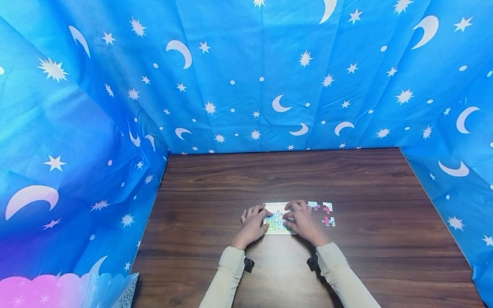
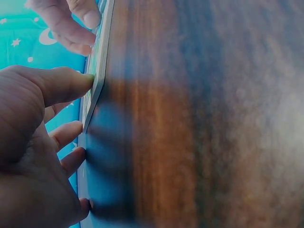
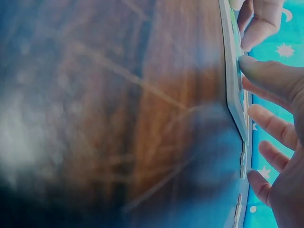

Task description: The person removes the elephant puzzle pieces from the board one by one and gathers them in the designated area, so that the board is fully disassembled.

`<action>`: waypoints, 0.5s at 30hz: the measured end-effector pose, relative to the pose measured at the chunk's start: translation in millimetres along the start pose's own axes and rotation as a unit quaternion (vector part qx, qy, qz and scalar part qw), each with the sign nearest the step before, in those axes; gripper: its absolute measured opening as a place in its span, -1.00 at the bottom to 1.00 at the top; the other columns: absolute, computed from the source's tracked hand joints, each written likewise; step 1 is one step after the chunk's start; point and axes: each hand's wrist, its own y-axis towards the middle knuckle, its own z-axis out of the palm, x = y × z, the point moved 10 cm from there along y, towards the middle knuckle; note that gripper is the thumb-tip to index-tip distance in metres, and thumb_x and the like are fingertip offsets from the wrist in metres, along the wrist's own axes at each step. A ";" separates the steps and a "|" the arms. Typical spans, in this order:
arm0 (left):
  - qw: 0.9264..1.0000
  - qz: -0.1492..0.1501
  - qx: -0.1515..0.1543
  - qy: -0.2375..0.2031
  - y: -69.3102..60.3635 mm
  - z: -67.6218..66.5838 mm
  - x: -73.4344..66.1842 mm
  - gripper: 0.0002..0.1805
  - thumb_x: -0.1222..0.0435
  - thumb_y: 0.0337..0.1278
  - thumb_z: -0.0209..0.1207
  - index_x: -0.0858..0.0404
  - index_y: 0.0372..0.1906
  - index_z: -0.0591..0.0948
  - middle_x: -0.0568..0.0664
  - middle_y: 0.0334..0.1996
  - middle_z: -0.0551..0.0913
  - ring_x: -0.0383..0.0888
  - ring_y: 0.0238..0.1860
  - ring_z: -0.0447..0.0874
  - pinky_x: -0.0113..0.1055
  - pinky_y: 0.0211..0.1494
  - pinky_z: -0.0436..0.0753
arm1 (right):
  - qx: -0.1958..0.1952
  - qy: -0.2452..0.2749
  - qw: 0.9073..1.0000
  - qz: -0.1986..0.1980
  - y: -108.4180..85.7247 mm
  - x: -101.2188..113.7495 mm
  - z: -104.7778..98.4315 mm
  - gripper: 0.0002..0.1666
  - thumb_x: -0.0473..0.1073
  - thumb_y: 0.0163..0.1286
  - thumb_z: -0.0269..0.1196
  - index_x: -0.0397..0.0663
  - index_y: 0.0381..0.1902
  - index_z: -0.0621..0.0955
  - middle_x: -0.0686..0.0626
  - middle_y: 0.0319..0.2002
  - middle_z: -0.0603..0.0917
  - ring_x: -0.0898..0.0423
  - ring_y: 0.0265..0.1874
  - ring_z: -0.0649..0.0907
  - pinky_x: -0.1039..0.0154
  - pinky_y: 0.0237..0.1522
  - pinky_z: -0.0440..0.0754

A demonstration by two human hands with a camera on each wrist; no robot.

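My left hand (image 1: 253, 223) is lying loosely spread and gripping nothing, its thumb resting on the left part of the board (image 1: 280, 233), probably to keep it from sliding. My right hand (image 1: 304, 220) is arching with relaxed fingers over the board's right part, gripping nothing that I can see, thumb touching down, seemingly to settle the inner pieces (image 1: 278, 214). The board is lying flat between my hands, so both are reaching it easily. Right of the board, loose pieces (image 1: 327, 207) are lying apart, perhaps for easy telling. The table (image 1: 366, 184) is supporting everything; beyond the board, a starry curtain (image 1: 239, 77) is hanging, likely as a screen.
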 end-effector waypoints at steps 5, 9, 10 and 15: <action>1.000 0.005 -0.016 -0.010 -0.5 0.8 2.2 -0.61 0.32 0.20 0.23 0.08 0.15 0.59 0.15 0.39 0.38 0.22 0.38 0.22 0.39 0.35 -0.03 | 0.000 0.004 1.000 -0.002 1.9 4.0 1.1 -0.85 -0.30 0.05 0.51 -0.16 -0.38 0.77 -0.18 -0.05 0.61 -0.31 0.10 0.41 -0.34 0.08 0.29; 0.999 0.011 -0.028 -0.013 -0.4 2.7 4.7 -0.54 0.32 0.18 0.23 0.07 0.21 0.56 0.14 0.39 0.38 0.22 0.38 0.22 0.39 0.36 -0.04 | 0.007 0.004 1.000 0.023 4.0 -1.5 4.0 -0.84 -0.28 0.03 0.51 -0.09 -0.41 0.73 -0.18 -0.03 0.60 -0.28 0.10 0.41 -0.31 0.09 0.29; 0.999 0.012 -0.030 -0.014 -0.3 2.7 4.8 -0.54 0.31 0.18 0.23 0.07 0.22 0.56 0.14 0.39 0.38 0.22 0.38 0.23 0.39 0.36 -0.04 | 0.009 0.004 1.000 0.028 4.6 -2.9 4.3 -0.83 -0.28 0.03 0.52 -0.07 -0.42 0.71 -0.18 -0.03 0.59 -0.28 0.10 0.40 -0.31 0.09 0.29; 1.000 0.013 -0.020 -0.007 0.0 0.2 0.4 -0.55 0.31 0.18 0.23 0.08 0.21 0.58 0.16 0.38 0.39 0.23 0.37 0.24 0.39 0.34 -0.01 | 0.023 0.015 0.999 0.046 8.6 -8.0 5.5 -0.83 -0.28 0.03 0.51 -0.04 -0.44 0.69 -0.20 0.01 0.57 -0.30 0.14 0.37 -0.33 0.12 0.26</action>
